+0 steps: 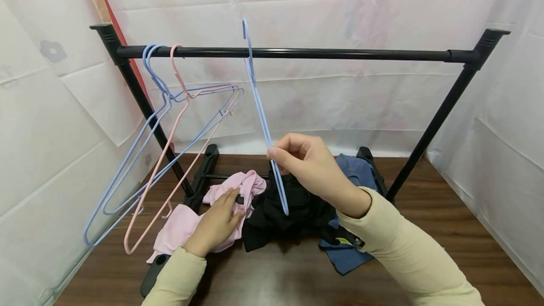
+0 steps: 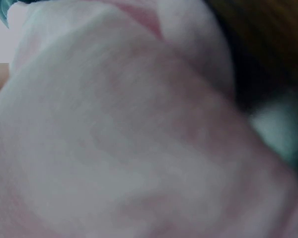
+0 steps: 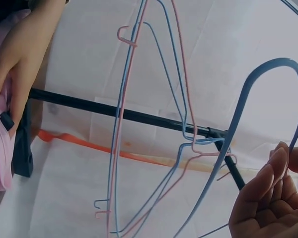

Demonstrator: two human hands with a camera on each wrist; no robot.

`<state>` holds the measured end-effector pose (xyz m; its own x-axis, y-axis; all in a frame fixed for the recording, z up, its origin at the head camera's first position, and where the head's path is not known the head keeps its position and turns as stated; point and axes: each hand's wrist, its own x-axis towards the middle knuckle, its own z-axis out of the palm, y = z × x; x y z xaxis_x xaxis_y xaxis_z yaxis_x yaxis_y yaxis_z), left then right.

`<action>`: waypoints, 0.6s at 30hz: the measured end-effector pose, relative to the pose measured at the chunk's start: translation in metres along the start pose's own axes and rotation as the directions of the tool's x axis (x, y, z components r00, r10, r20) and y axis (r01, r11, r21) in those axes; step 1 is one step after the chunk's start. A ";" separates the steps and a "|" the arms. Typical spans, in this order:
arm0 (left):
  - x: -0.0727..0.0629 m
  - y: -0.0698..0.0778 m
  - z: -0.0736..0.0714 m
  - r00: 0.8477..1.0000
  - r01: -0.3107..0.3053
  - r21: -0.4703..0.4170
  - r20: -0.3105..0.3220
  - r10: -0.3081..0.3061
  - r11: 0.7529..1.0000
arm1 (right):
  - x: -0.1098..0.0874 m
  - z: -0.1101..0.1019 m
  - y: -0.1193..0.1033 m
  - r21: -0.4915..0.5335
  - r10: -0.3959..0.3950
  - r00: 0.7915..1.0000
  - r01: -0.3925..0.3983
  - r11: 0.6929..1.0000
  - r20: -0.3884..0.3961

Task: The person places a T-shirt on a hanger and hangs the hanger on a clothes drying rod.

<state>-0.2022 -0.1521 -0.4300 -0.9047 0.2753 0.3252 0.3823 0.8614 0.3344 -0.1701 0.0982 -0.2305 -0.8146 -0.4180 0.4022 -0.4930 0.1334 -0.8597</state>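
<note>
Between thumb and fingers, my right hand (image 1: pixel 314 169) pinches a light blue clothes hanger (image 1: pixel 260 107) seen nearly edge-on. The hanger's hook rises above the black rail; I cannot tell whether it touches it. In the right wrist view, the right hand (image 3: pixel 270 198) is at a rounded bend of this hanger (image 3: pixel 233 129). My left hand (image 1: pixel 216 223) rests on a crumpled pink garment (image 1: pixel 180 228) with a small black tag, its fingers laid out over the cloth. Pink cloth (image 2: pixel 104 129) fills most of the left wrist view, blurred and close.
Two blue hangers (image 1: pixel 123 166) and a pink hanger (image 1: pixel 146 192) hang at the left end of the rack's rail (image 1: pixel 340 54). Black clothing (image 1: pixel 265 225) and blue clothing (image 1: pixel 357 171) lie on the wooden surface (image 1: pixel 255 277) below. White sheets surround the rack.
</note>
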 end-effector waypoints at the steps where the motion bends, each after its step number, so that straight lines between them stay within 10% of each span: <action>1: 0.000 0.000 0.000 1.000 0.003 -0.002 0.005 -0.003 1.000 | -0.002 -0.002 -0.001 -0.007 0.001 1.000 -0.001 1.000 0.002; 18: 0.000 -0.002 0.002 1.000 0.005 0.006 0.009 -0.005 1.000 | -0.032 -0.031 0.007 -0.097 -0.025 0.996 0.034 0.995 0.084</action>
<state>-0.2029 -0.1529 -0.4322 -0.9081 0.2752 0.3156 0.3770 0.8652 0.3305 -0.1569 0.1402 -0.2392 -0.7731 -0.4955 0.3960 -0.5475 0.2060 -0.8111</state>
